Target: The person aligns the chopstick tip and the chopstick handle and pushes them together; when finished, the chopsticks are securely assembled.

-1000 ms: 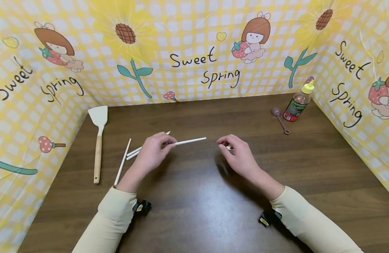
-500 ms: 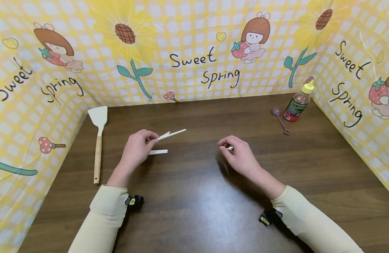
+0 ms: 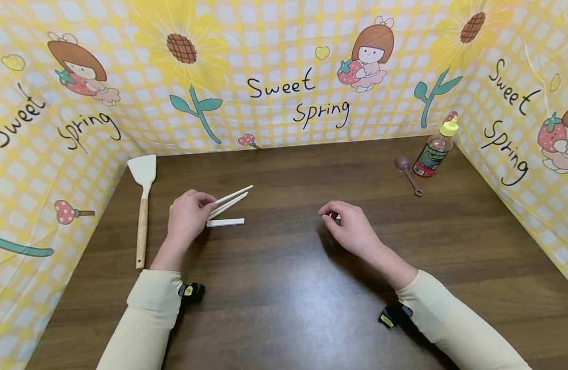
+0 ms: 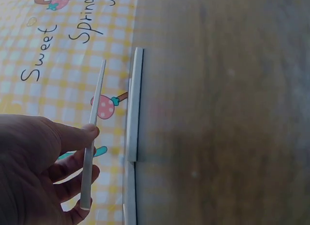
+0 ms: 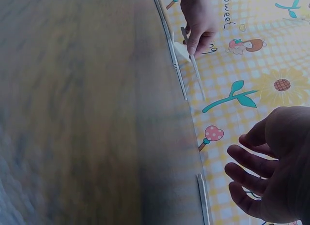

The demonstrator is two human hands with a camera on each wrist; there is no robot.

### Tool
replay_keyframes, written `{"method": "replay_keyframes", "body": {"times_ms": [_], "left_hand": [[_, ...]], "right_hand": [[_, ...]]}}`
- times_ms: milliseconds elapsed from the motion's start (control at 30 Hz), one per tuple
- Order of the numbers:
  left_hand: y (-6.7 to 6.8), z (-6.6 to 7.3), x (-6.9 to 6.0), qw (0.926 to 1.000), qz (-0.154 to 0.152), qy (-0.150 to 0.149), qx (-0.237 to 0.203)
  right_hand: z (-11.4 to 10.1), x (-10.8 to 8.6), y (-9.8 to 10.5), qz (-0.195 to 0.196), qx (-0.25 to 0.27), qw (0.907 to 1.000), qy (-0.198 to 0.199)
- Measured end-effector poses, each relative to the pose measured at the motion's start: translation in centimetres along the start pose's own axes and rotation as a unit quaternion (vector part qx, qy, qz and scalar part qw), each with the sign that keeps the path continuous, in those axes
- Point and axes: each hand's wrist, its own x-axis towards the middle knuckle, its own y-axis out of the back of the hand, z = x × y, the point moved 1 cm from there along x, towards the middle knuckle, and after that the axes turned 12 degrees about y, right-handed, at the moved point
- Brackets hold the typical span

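My left hand (image 3: 188, 220) pinches a white chopstick (image 3: 237, 193) between thumb and fingers, its thin end pointing up and to the right. In the left wrist view that chopstick (image 4: 98, 92) is raised off the table. More pale chopsticks (image 3: 229, 206) lie close beside the hand, and a short length of another white chopstick or pair (image 3: 226, 222) shows below them; the hand hides their left ends. My right hand (image 3: 353, 226) hovers over the table with loosely curled fingers and holds nothing. Under it lies another chopstick (image 5: 203, 198), mostly hidden in the head view.
A white spatula with a wooden handle (image 3: 144, 226) lies at the left of the brown table (image 3: 284, 308). At the back right are a purple spoon (image 3: 409, 176) and a yellow-capped bottle (image 3: 433, 154). Printed checked cloth (image 3: 275, 46) walls the back and sides.
My left hand has moved left, carrying the chopstick over the others, and the short white length below has come into view. My right hand has hardly moved.
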Motion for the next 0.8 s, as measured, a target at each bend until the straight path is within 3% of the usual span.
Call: {"method": "replay_keyframes", "body": {"times_ms": [333,800], "left_hand": [[-0.1,-0.7,0.3,0.9996,-0.012,0.019,0.018],[-0.3,-1.1,0.7,0.9968,-0.053,0.044,0.041]], "right_hand": [[-0.1,0.0,0.0,-0.018,0.001,0.9998,-0.008],[0.1,-0.1,0.0,-0.021,-0.003,0.9998,-0.006]]}}
